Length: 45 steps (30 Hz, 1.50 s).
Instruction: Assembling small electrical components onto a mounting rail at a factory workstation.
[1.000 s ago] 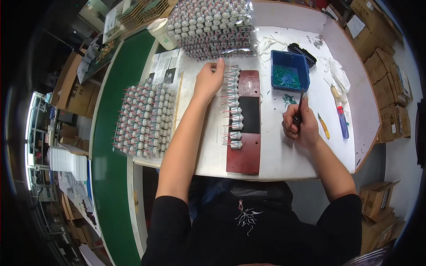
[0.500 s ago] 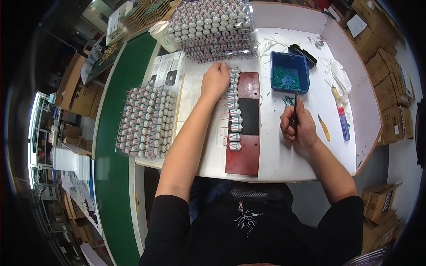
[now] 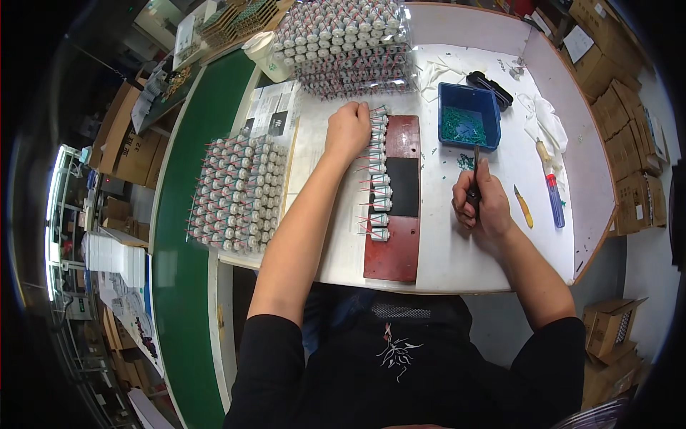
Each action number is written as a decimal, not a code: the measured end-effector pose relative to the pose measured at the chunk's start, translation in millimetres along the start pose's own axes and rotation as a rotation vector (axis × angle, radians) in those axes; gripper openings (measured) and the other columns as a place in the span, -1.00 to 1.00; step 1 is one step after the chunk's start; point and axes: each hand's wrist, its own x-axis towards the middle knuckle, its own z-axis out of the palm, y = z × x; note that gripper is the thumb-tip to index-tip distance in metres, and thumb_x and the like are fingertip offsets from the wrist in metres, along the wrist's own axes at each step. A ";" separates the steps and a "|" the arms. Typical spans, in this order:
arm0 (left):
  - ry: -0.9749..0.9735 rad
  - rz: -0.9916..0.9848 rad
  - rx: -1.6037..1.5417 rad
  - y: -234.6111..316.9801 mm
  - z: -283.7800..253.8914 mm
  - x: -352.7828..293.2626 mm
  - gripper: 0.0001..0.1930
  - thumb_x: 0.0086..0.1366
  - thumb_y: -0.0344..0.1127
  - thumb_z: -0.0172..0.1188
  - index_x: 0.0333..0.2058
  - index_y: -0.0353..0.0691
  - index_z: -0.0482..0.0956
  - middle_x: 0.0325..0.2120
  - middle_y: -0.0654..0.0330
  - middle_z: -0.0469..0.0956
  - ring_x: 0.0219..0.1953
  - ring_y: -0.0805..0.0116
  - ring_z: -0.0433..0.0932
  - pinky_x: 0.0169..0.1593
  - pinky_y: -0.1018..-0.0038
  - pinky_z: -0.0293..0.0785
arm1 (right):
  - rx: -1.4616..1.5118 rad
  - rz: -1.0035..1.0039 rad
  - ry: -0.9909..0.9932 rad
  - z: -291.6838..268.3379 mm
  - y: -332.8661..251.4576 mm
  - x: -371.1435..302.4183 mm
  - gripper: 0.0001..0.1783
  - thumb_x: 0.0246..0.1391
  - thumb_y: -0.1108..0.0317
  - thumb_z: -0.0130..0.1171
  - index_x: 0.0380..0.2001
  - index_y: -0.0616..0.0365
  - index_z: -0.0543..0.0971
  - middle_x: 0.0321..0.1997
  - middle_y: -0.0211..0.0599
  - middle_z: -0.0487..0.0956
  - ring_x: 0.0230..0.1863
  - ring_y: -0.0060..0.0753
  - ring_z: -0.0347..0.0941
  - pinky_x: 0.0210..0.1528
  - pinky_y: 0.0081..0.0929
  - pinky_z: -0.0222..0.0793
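My left hand (image 3: 349,131) is closed at the far end of a row of small motor-like cylinders (image 3: 381,193) with thin red and teal wires. Its fingertips touch the row, but what they pinch is hidden. The row stands along the left edge of a dark red board (image 3: 391,259) with a black middle patch (image 3: 405,187). My right hand (image 3: 483,199) is closed around a slim dark tool (image 3: 476,159), like tweezers, its tip pointing away from me. Just beyond that tip sits a blue bin (image 3: 469,94) of tiny green pieces (image 3: 461,126).
Clear trays of the same cylinders stand at left (image 3: 236,193) and stacked at the back (image 3: 343,50). A yellow-handled blade (image 3: 524,207), a blue-handled screwdriver (image 3: 554,201), a white cloth (image 3: 544,121) and a black case (image 3: 489,87) lie right. A pale partition (image 3: 593,157) borders the table.
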 end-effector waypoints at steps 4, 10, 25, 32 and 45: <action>0.031 0.054 -0.044 0.4 0.7 -1.5 -0.55 0.47 -0.06 0.07 -0.37 -0.42 0.60 -0.44 -0.26 0.61 -0.30 -0.24 0.63 -0.14 0.08 0.48 | -0.004 0.005 -0.001 -0.4 0.8 0.4 -0.20 0.48 -0.33 -0.41 -0.55 0.12 0.40 -0.74 -0.52 0.21 -0.76 -0.65 0.08 -0.69 -0.62 0.09; 0.058 0.059 -0.107 0.1 1.0 -1.8 -0.54 0.46 -0.08 0.10 -0.43 -0.44 0.57 -0.50 -0.24 0.58 -0.39 -0.20 0.59 -0.20 0.09 0.46 | -0.021 0.014 -0.001 -2.1 1.9 0.8 -0.19 0.47 -0.35 -0.41 -0.55 0.12 0.40 -0.74 -0.52 0.22 -0.76 -0.65 0.09 -0.69 -0.62 0.09; -0.013 0.033 -0.132 9.9 -13.3 1.3 -0.59 0.36 -0.13 0.16 -0.48 -0.43 0.64 -0.47 -0.29 0.61 -0.33 -0.28 0.64 -0.17 0.05 0.53 | -0.015 0.007 0.004 -2.3 2.5 3.6 -0.21 0.48 -0.34 -0.38 -0.55 0.10 0.40 -0.75 -0.53 0.21 -0.77 -0.64 0.08 -0.70 -0.62 0.09; 0.078 0.207 -0.126 8.2 -20.8 14.2 -0.61 0.33 -0.14 0.17 -0.50 -0.41 0.62 -0.59 -0.17 0.57 -0.56 -0.06 0.56 -0.33 0.11 0.48 | 0.017 0.013 0.031 -4.0 7.4 1.4 -0.23 0.48 -0.33 -0.37 -0.56 0.07 0.38 -0.77 -0.53 0.18 -0.80 -0.62 0.04 -0.75 -0.60 0.03; -0.045 0.180 -0.138 -19.1 -170.9 5.7 -0.56 0.43 -0.09 0.18 -0.51 -0.36 0.55 -0.71 0.34 0.37 -0.62 0.57 0.31 -0.51 0.43 0.29 | 0.097 -0.019 0.030 -6.7 13.6 5.8 -0.25 0.49 -0.30 -0.37 -0.57 0.05 0.37 -0.78 -0.54 0.14 -0.82 -0.61 0.03 -0.78 -0.56 -0.05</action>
